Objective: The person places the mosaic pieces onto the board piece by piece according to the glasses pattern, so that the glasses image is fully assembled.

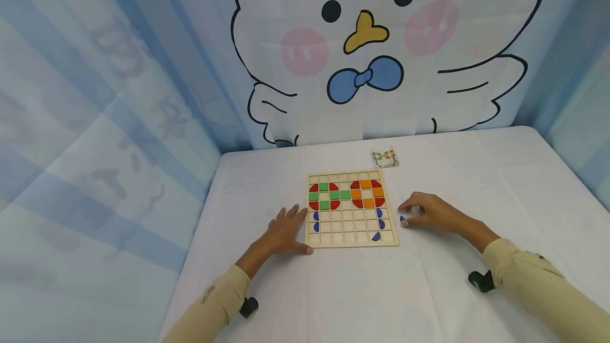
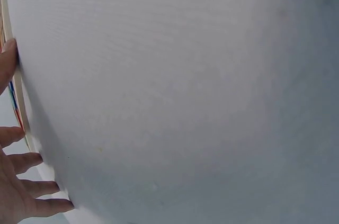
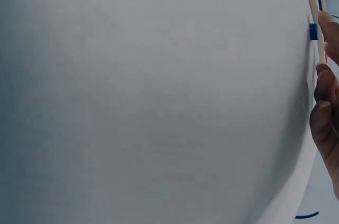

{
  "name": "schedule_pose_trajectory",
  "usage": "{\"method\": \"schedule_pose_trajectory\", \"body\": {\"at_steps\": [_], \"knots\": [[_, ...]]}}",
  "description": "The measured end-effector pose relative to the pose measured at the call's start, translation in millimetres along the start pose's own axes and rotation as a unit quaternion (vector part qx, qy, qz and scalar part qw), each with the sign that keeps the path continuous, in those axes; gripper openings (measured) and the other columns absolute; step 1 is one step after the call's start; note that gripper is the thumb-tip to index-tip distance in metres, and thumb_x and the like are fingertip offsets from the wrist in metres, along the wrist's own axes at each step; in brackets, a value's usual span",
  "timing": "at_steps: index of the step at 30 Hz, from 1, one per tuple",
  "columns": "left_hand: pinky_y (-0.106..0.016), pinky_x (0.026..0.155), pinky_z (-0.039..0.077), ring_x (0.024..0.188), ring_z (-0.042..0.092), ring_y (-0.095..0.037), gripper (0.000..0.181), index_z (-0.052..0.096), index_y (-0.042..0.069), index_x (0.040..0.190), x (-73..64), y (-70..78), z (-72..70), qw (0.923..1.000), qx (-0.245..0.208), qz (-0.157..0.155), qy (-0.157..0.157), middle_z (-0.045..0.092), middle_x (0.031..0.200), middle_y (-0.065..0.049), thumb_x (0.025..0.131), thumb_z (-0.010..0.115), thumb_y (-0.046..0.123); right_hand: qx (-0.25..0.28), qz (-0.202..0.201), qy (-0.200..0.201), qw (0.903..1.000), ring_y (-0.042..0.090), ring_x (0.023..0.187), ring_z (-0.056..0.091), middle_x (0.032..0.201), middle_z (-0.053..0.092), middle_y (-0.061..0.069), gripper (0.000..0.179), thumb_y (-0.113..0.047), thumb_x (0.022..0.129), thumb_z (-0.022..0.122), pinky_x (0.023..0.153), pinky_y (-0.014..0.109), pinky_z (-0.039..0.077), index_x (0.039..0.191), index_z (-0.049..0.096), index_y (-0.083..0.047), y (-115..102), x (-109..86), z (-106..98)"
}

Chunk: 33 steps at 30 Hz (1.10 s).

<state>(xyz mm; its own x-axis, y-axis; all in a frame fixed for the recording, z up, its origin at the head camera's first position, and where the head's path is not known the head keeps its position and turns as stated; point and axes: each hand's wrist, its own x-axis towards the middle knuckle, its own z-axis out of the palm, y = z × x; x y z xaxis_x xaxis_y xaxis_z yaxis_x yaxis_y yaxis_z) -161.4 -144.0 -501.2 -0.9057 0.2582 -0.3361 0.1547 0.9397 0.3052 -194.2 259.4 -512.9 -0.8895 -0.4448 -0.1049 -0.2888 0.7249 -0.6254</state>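
A square wooden grid board [image 1: 343, 223] lies on the white table. Red quarter-rounds with green squares [image 1: 345, 195] and orange squares [image 1: 369, 202] form two rings on its far half. Blue half-round pieces [image 1: 379, 213] sit along both sides of the near half, one of them tilted at lower right. My left hand [image 1: 282, 233] is spread at the board's left edge, its thumb by the near corner. To the right of the board my right hand [image 1: 432, 213] bends its fingers, with a gap between thumb and index finger. A loose blue piece [image 1: 402, 218] lies by the thumb tip.
Behind the board's far right corner lies a small patterned card or packet [image 1: 385, 158]. A curtain [image 1: 362, 115] with a cartoon figure hangs along the table's back edge, and more curtain stands at both sides.
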Motion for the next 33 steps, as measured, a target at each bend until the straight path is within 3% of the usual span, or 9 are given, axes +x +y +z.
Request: {"method": "schedule_pose_trajectory", "body": {"at_steps": [9,17,25,33], "knots": [[-0.068,0.116,0.023,0.153,0.015,-0.045,0.108,0.029,0.023,0.159,0.0,-0.6,1.8,1.0000,0.004,-0.001,0.000,0.023,0.167,-0.010,0.071,0.088,0.046,-0.013,-0.009,0.017,0.9997,0.013,0.082,0.050,0.096,0.063,-0.005,0.030,-0.028,0.084,0.082,0.067,0.021,0.043,0.111,0.078,-0.015,3.9,-4.3,5.4],[-0.068,0.117,0.022,0.154,0.015,-0.044,0.109,0.029,0.024,0.159,2.2,-2.6,3.4,1.0000,0.003,-0.003,0.002,0.022,0.168,-0.009,0.071,0.088,0.046,0.011,-0.031,0.002,0.9995,0.009,0.080,0.049,0.099,0.064,-0.007,0.021,-0.022,0.089,0.078,0.069,0.021,0.043,0.110,0.075,-0.018,3.5,-6.7,6.5],[-0.068,0.117,0.021,0.154,0.014,-0.044,0.109,0.029,0.023,0.160,0.7,-1.9,1.9,1.0000,-0.002,0.000,0.002,0.022,0.168,-0.010,0.071,0.089,0.045,-0.008,-0.039,-0.012,0.9992,0.012,0.086,0.053,0.100,0.065,-0.007,0.018,-0.013,0.091,0.073,0.076,0.022,0.048,0.108,0.069,-0.018,-4.6,-7.7,7.0],[-0.067,0.117,0.021,0.154,0.014,-0.044,0.108,0.028,0.023,0.160,1.7,-2.2,1.3,1.0000,-0.002,-0.002,0.000,0.021,0.168,-0.010,0.072,0.088,0.044,0.005,-0.037,-0.030,0.9989,0.010,0.082,0.053,0.093,0.064,-0.008,0.019,-0.016,0.095,0.070,0.070,0.021,0.047,0.114,0.071,-0.016,-8.9,-5.3,6.7]]}}
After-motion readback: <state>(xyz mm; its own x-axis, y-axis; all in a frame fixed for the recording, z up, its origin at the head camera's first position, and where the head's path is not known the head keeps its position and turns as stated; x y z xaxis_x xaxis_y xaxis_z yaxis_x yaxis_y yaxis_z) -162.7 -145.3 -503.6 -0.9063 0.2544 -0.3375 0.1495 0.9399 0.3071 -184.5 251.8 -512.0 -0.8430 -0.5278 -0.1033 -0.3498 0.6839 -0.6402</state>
